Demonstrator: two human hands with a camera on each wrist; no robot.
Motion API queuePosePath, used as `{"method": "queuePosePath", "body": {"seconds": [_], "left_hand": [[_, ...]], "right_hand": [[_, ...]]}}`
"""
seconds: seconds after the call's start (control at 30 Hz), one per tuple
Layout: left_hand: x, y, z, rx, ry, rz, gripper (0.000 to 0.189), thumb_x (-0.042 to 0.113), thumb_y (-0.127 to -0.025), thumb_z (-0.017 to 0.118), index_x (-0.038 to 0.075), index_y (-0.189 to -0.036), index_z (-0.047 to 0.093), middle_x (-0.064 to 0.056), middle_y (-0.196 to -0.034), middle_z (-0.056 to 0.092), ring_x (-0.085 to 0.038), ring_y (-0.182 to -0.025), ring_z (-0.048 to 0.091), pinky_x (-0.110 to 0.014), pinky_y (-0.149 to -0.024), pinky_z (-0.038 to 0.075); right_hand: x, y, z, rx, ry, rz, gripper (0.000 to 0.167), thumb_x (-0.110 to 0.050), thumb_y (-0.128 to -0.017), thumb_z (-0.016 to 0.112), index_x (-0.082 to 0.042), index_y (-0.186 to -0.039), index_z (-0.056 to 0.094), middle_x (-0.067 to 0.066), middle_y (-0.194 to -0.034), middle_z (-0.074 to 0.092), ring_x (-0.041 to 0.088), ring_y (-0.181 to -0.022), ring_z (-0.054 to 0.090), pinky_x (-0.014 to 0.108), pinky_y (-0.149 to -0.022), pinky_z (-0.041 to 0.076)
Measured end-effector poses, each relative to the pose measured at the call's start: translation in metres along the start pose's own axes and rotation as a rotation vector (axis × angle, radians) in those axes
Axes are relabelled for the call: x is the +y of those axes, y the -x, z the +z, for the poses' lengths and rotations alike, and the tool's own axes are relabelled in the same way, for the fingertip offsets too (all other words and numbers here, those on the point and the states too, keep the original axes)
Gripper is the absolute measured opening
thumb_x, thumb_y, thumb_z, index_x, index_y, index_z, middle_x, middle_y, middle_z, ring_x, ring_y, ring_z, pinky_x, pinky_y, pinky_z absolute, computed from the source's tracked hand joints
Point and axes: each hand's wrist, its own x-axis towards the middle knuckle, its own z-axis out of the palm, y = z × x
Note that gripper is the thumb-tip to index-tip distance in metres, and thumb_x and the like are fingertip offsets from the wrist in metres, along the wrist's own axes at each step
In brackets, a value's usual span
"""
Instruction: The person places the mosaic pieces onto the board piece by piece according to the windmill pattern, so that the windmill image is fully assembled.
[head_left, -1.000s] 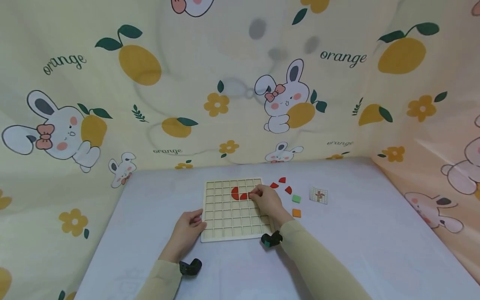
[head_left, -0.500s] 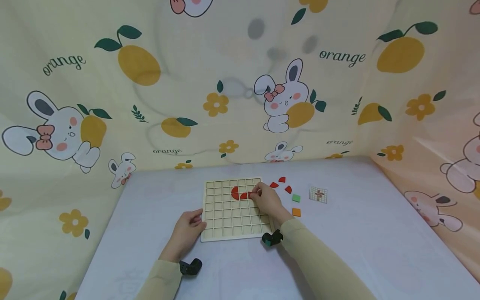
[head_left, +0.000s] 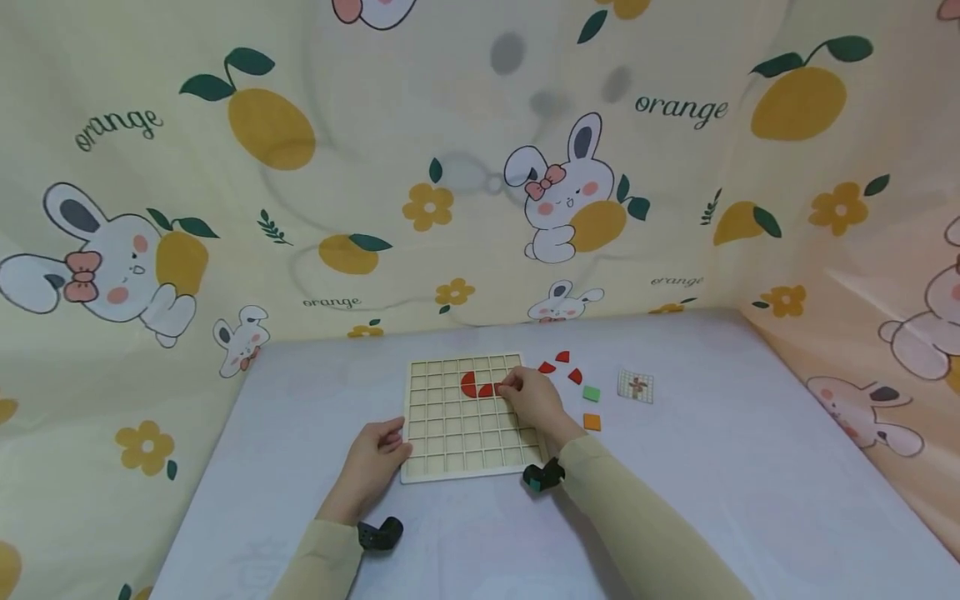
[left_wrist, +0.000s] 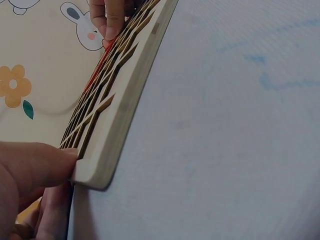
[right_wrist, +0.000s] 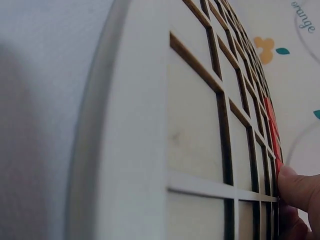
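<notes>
A pale wooden grid board point(head_left: 442, 427) lies on the table in the head view. Along its left edge, my left hand point(head_left: 369, 467) holds the board; in the left wrist view the thumb point(left_wrist: 42, 162) rests on the rim near a corner, with fingers lower down beside it. My right hand point(head_left: 536, 402) reaches over the right side and pinches a small red piece point(head_left: 498, 388) at a grid cell, mostly covered by the fingertips. Left of it, red quarter-round pieces point(head_left: 468, 385) sit in neighbouring cells. In the right wrist view, thumb and fingers meet at the red piece point(right_wrist: 279, 165).
Right of the board lie several loose red quarter-round pieces point(head_left: 575, 376), a green square point(head_left: 592, 393) and an orange square point(head_left: 592, 422). Farther right is a small gridded pattern card point(head_left: 636, 387). A printed cloth point(head_left: 465, 100) stands behind the white-covered table point(head_left: 750, 467).
The head view has shifted very slightly. Both hands stay where they were, the right fingers still at the same red piece and the left still at the board's edge.
</notes>
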Motion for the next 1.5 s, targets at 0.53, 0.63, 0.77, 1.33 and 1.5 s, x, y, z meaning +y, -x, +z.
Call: {"method": "queuePosePath", "body": {"seconds": [0.53, 0.63, 0.77, 1.33, 1.5], "left_hand": [[-0.001, 0.001, -0.002, -0.010, 0.020, 0.028, 0.052, 0.011, -0.089, 0.067, 0.006, -0.138, 0.052, -0.009, -0.116, 0.051, -0.020, -0.105, 0.053, -0.035, -0.092, 0.049], [-0.001, 0.001, -0.003, -0.015, 0.021, 0.043, 0.051, 0.011, -0.089, 0.067, 0.005, -0.138, 0.051, -0.010, -0.116, 0.051, -0.021, -0.106, 0.052, -0.036, -0.092, 0.049], [-0.003, -0.001, -0.002, -0.022, 0.018, 0.050, 0.052, 0.011, -0.089, 0.067, 0.006, -0.138, 0.052, -0.010, -0.116, 0.051, -0.020, -0.105, 0.052, -0.035, -0.092, 0.048], [-0.003, -0.001, -0.002, -0.026, -0.019, 0.020, 0.053, 0.014, -0.090, 0.068, 0.008, -0.140, 0.050, -0.009, -0.118, 0.050, -0.021, -0.107, 0.051, -0.038, -0.093, 0.047], [0.000, 0.000, -0.001, -0.023, -0.024, 0.013, 0.053, 0.014, -0.089, 0.068, 0.009, -0.140, 0.051, -0.008, -0.119, 0.051, -0.021, -0.107, 0.051, -0.038, -0.094, 0.047]], "right_hand": [[-0.004, 0.011, -0.015, -0.094, 0.045, -0.042, 0.026, -0.014, -0.095, 0.061, -0.011, -0.120, 0.068, 0.004, -0.114, 0.064, 0.018, -0.093, 0.055, 0.033, -0.076, 0.050], [-0.001, 0.013, -0.024, -0.125, 0.012, -0.052, 0.032, -0.018, -0.096, 0.060, -0.012, -0.127, 0.063, 0.004, -0.111, 0.062, 0.018, -0.091, 0.056, 0.030, -0.070, 0.050], [0.008, 0.014, -0.045, -0.086, -0.013, -0.038, 0.033, -0.021, -0.096, 0.060, -0.012, -0.128, 0.061, 0.002, -0.107, 0.062, 0.019, -0.090, 0.057, 0.030, -0.066, 0.050], [0.049, 0.013, -0.067, -0.002, -0.012, 0.110, 0.037, -0.033, -0.092, 0.066, -0.013, -0.123, 0.062, 0.006, -0.103, 0.060, 0.025, -0.090, 0.051, 0.032, -0.070, 0.048], [0.043, 0.010, -0.058, 0.010, 0.002, 0.105, 0.034, -0.030, -0.090, 0.069, -0.012, -0.119, 0.064, 0.005, -0.100, 0.061, 0.023, -0.089, 0.053, 0.034, -0.073, 0.047]]}}
